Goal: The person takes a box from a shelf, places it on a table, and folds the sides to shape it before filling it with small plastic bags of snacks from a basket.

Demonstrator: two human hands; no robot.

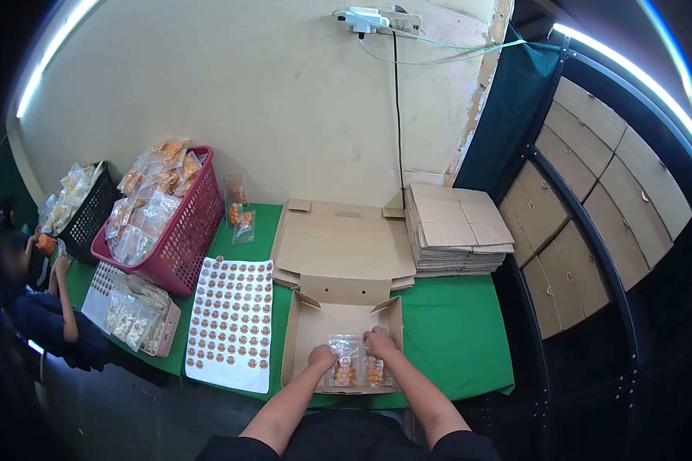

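An open cardboard box point(304, 330) sits in front of me, its lid folded back. Two clear bags with orange pieces lie side by side at its near end: the left bag point(344, 373) and the right bag point(375, 372). My left hand point(323, 356) is closed at the upper left edge of the left bag. At the top of the right bag, my right hand point(378, 343) has its fingers bent round the plastic. A round sticker shows on the left bag.
A sticker sheet point(229, 323) lies left of the box. Beyond it stand a pink basket point(184, 238) of bags and a small basket point(168, 332). Flattened boxes point(457, 257) are stacked at back right. A co-worker point(54, 326) is at far left.
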